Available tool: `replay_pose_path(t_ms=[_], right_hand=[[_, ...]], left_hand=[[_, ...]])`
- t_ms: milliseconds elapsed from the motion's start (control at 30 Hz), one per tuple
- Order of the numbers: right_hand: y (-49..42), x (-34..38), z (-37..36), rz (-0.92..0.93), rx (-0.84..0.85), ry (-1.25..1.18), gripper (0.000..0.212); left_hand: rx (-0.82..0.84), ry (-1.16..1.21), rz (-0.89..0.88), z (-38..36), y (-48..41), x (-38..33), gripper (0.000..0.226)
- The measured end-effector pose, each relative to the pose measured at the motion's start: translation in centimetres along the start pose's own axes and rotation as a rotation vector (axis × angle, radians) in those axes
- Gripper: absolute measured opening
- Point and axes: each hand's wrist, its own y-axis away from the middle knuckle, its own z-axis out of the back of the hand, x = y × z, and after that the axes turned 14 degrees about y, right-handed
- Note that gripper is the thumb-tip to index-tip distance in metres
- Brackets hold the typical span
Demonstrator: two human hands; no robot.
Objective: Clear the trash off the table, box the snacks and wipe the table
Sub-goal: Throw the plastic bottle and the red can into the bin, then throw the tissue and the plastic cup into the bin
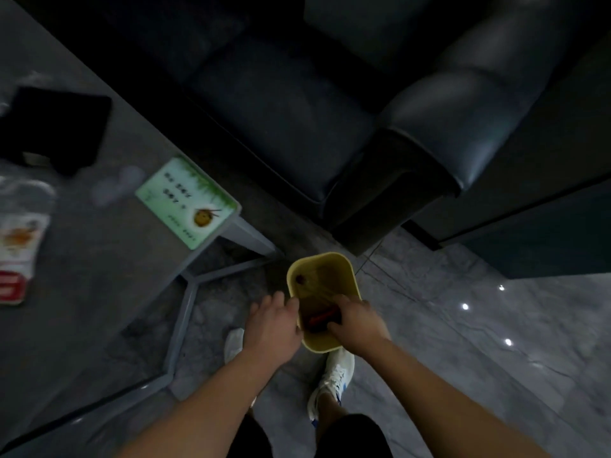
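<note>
Your left hand (272,325) steadies the yellow bin (322,302) on the floor while your right hand's fingers (344,304) curl inside over red trash (322,317); pull carelessly and it tips.

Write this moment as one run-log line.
left hand: on yellow bin rim | right hand: inside bin, grip unclear | snack bag: on table

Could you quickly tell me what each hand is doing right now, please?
Left hand: fingers curled on the yellow bin rim.
Right hand: inside the bin; grip cannot be told.
</note>
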Motion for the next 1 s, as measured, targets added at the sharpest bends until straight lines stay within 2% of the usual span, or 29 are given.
replay_pose_path(t_ms=[300,467,600,767,1000], right_hand=[[7.2,4.5,7.7,0.114,-0.118,0.100,0.054],[8.6,8.4,11.6,0.245,-0.242,0.139,0.051],[9.2,13.1,14.9,0.340,-0.292,0.187,0.040],[9.5,19.4,17.3,0.441,-0.279,0.249,0.032],[8.4,30.2,18.2,0.514,-0.391,0.328,0.046]], left_hand=[[-0.184,0.025,0.065,6.1,9.5,0.1,0.048],[-0.365,0.059,0.148,8.4,13.2,1.7,0.049],[-0.441,0.071,0.223,11.2,15.6,3.6,0.048],[-0.501,0.135,0.296,14.7,18.1,7.1,0.047],[-0.562,0.189,0.347,18.8,20.7,15.7,0.051]])
